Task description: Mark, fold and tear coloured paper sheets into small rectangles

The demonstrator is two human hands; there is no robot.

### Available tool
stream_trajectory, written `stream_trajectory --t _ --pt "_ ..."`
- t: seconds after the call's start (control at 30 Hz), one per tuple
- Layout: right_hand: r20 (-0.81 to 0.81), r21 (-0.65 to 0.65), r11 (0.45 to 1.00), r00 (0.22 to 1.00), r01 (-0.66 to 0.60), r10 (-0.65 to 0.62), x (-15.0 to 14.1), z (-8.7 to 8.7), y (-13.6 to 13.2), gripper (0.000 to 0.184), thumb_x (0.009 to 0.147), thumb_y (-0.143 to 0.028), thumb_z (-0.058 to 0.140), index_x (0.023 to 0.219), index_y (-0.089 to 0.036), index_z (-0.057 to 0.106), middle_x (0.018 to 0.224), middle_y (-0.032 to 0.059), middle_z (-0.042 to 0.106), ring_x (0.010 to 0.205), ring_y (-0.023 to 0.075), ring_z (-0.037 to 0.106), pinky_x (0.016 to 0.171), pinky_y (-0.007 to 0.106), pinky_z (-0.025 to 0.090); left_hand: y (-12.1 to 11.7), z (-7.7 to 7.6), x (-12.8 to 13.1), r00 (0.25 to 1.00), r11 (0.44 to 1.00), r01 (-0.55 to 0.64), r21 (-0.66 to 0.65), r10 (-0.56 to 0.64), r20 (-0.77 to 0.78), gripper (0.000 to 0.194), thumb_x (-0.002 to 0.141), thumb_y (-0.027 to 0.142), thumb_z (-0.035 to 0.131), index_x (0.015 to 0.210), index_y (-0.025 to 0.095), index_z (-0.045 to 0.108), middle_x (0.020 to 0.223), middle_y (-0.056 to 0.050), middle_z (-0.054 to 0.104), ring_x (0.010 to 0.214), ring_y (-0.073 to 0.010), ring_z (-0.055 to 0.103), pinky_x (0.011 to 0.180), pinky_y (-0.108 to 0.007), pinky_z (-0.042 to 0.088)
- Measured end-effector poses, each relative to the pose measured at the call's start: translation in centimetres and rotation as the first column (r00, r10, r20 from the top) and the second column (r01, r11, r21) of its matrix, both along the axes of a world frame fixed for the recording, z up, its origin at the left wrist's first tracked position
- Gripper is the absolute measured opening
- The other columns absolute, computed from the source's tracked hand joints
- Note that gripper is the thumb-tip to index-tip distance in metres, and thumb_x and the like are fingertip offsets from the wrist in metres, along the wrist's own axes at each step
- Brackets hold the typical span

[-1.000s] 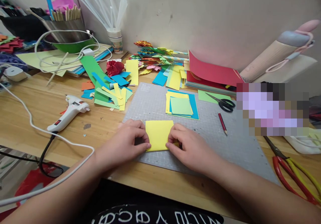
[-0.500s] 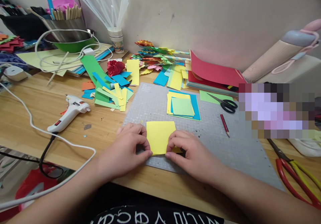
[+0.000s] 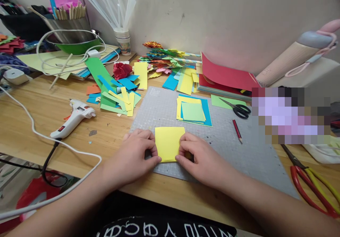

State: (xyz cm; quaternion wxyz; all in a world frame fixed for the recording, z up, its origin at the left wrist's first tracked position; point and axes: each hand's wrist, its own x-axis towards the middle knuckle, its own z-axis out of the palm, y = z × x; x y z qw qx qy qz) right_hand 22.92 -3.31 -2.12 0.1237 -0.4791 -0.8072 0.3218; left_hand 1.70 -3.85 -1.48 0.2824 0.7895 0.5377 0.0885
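A yellow piece of paper (image 3: 168,143), close to square, lies over the near part of the grey cutting mat (image 3: 225,141). My left hand (image 3: 140,146) pinches its left near corner between thumb and fingers. At the right near corner, my right hand (image 3: 195,155) grips the same paper, thumb along the near edge. A narrow band shows along that near edge; whether it is a fold I cannot tell. Beyond the hands, a stack of yellow, blue and light green paper squares (image 3: 193,111) rests on the mat.
Black-handled scissors (image 3: 240,111) and a red pencil (image 3: 237,130) lie on the mat's right. Larger red-and-yellow-handled scissors (image 3: 305,173) sit at the right edge. Leftward are a glue gun (image 3: 74,120), its cable and paper scraps (image 3: 117,95). Paper flowers (image 3: 159,60) lie behind.
The right near corner of the yellow paper, which stuck out under my right hand, no longer shows there. My right hand has shifted slightly; the left stays in place.
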Motion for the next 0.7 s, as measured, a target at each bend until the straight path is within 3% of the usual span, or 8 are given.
stream_trajectory --t 0.3,0.7 --pt "0.038 -0.005 1.0 0.999 0.02 -0.019 -0.13 -0.11 0.21 0.016 0.082 -0.016 0.058 0.069 -0.018 0.051 0.088 0.0021 0.054 0.079 0.0159 0.049 0.07 0.031 0.038 0.89 0.5 -0.07 0.999 0.998 0.036 -0.044 -0.037 -0.016 0.015 0.076 0.032 0.064 0.066 0.02 0.064 0.086 0.0 0.06 0.085 -0.0181 0.051 0.078 -0.035 0.034" --pt "0.074 0.058 0.998 0.997 0.021 -0.026 -0.53 -0.09 0.1 0.014 0.082 -0.014 0.059 0.069 -0.017 0.053 0.086 0.0031 0.054 0.077 0.0153 0.05 0.068 0.03 0.038 0.47 0.47 0.38 0.999 1.0 0.023 0.011 -0.022 -0.037 0.013 0.075 0.024 0.059 0.064 0.019 0.062 0.085 -0.003 0.059 0.082 -0.0196 0.051 0.075 -0.036 0.037"
